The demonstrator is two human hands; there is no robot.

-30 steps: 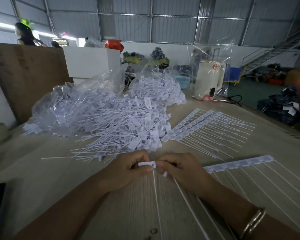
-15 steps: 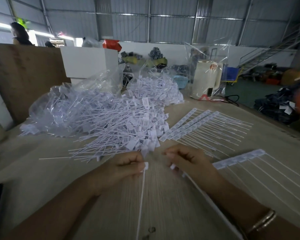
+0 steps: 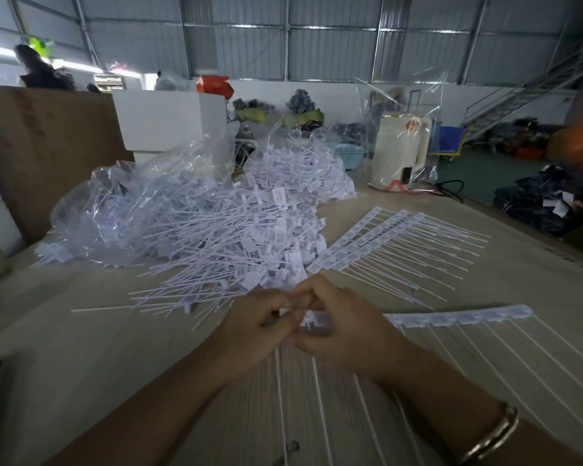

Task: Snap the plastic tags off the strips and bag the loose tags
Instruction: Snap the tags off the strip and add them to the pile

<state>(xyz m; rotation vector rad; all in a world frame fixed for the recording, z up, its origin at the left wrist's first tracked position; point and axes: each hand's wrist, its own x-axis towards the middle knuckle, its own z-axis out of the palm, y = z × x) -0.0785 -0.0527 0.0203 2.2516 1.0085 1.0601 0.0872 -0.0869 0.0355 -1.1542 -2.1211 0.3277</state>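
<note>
Plastic tags on a strip [image 3: 451, 319] lie across the wooden surface [image 3: 81, 348] before you, the strip's left end caught between your hands. Your left hand [image 3: 260, 327] and right hand [image 3: 347, 334] meet fingertip to fingertip, each grip pinching that end. Just beyond them lies a heap of loose tags [image 3: 223, 250], spilling from a clear bag [image 3: 132, 203].

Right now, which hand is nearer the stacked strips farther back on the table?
Right. The right hand sits just below the stacked strips; the left hand is farther left, by the loose pile.
</note>
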